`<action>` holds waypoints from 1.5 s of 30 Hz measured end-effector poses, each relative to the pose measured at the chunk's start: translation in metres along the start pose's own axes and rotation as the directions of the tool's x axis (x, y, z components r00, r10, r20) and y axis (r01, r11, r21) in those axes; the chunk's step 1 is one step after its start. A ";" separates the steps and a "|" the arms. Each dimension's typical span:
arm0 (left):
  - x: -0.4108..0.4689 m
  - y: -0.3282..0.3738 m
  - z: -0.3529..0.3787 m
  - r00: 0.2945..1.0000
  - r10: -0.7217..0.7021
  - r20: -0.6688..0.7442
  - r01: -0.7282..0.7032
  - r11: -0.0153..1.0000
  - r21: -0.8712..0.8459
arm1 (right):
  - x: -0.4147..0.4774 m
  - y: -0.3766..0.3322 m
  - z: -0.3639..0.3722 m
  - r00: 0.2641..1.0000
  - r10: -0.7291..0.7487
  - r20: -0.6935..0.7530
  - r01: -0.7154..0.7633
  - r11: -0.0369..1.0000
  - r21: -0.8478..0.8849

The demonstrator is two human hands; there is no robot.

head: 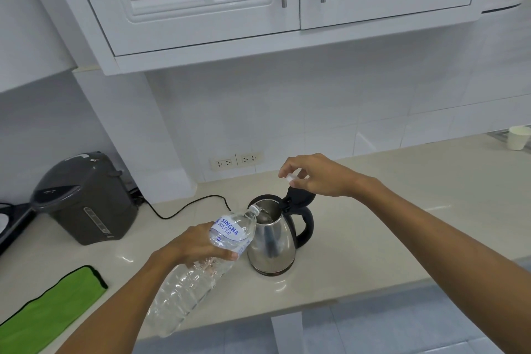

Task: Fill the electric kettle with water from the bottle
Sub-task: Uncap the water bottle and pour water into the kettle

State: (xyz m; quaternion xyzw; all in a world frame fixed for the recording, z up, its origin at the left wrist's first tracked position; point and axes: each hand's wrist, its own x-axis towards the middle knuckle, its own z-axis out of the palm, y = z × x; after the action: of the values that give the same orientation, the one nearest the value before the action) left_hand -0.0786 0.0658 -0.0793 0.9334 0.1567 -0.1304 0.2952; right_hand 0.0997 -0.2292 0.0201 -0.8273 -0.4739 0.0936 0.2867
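A steel electric kettle (273,241) with a black handle stands on the beige counter (373,238). Its black lid (298,197) is tipped up and open. My left hand (198,244) grips a clear plastic water bottle (198,270) with a blue-lettered label, tilted so its uncapped mouth rests over the kettle's opening. Water runs from the mouth into the kettle. My right hand (316,174) hovers above the raised lid, fingers pinched on a small white bottle cap (291,179).
A dark grey hot-water dispenser (86,198) stands at the left, its black cord (186,207) trailing toward the kettle. A green cloth (48,307) lies at the front left. Wall sockets (235,161) sit behind. A white cup (518,138) is far right. Cabinets hang overhead.
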 end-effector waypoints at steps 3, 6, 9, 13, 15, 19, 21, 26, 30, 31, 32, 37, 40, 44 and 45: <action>0.000 0.000 0.000 1.000 0.003 0.002 -0.003 1.000 0.006 | 0.001 0.000 0.000 1.000 -0.001 0.003 0.001 1.000 -0.007; 0.000 0.000 0.000 1.000 0.005 0.004 -0.005 1.000 0.009 | 0.003 0.000 0.000 1.000 -0.001 0.002 0.001 1.000 -0.005; 0.000 0.000 0.000 1.000 0.008 0.009 -0.008 1.000 0.011 | 0.004 0.000 0.002 1.000 -0.005 0.000 0.005 1.000 -0.006; 0.001 -0.003 -0.001 1.000 -0.004 0.010 0.004 1.000 -0.001 | 0.005 0.000 0.004 1.000 -0.007 -0.002 0.007 1.000 0.001; 0.001 -0.005 -0.001 1.000 -0.008 0.008 0.008 1.000 -0.008 | 0.006 0.001 0.006 1.000 -0.002 0.009 0.002 1.000 0.002; 0.001 -0.007 -0.001 1.000 -0.003 0.006 0.003 1.000 -0.010 | 0.008 0.001 0.008 1.000 -0.003 0.025 0.004 1.000 -0.016; 0.001 -0.007 -0.001 1.000 0.000 0.009 0.000 1.000 -0.018 | 0.009 0.000 0.009 1.000 -0.009 0.025 0.010 1.000 -0.019; 0.001 -0.010 -0.001 1.000 -0.001 0.017 0.001 1.000 -0.003 | 0.011 -0.001 0.012 1.000 -0.014 0.025 0.015 1.000 -0.015; -0.001 -0.009 -0.003 1.000 -0.002 0.016 0.002 1.000 -0.004 | 0.012 -0.003 0.014 0.999 -0.016 0.028 0.016 1.000 -0.012; -0.001 -0.009 -0.003 1.000 -0.005 0.016 0.005 1.000 -0.007 | 0.012 -0.003 0.014 0.999 -0.014 0.029 0.014 1.000 -0.012; -0.001 -0.009 -0.003 1.000 -0.006 0.015 0.006 1.000 -0.007 | 0.012 -0.003 0.015 0.999 -0.014 0.030 0.014 1.000 -0.014; -0.002 -0.009 -0.002 1.000 -0.013 0.000 0.013 1.000 -0.022 | 0.010 -0.007 0.019 0.999 -0.020 0.040 0.021 0.999 -0.031; -0.002 -0.007 0.000 1.000 -0.003 -0.011 0.003 0.999 -0.042 | 0.010 -0.007 0.023 0.999 -0.001 0.043 0.001 1.000 0.000; -0.003 -0.002 0.006 0.999 0.005 -0.038 -0.009 0.993 -0.121 | 0.012 -0.006 0.034 0.999 0.036 0.031 -0.039 0.996 0.080; -0.003 -0.001 0.009 0.999 0.009 -0.050 -0.016 0.990 -0.144 | 0.013 -0.006 0.037 0.999 0.032 0.025 -0.034 0.997 0.066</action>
State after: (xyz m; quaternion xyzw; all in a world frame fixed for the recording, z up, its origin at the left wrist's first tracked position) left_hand -0.0829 0.0607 -0.0854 0.9136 0.1669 -0.0939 0.3586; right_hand 0.0870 -0.2019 -0.0051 -0.8239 -0.4601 0.1239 0.3070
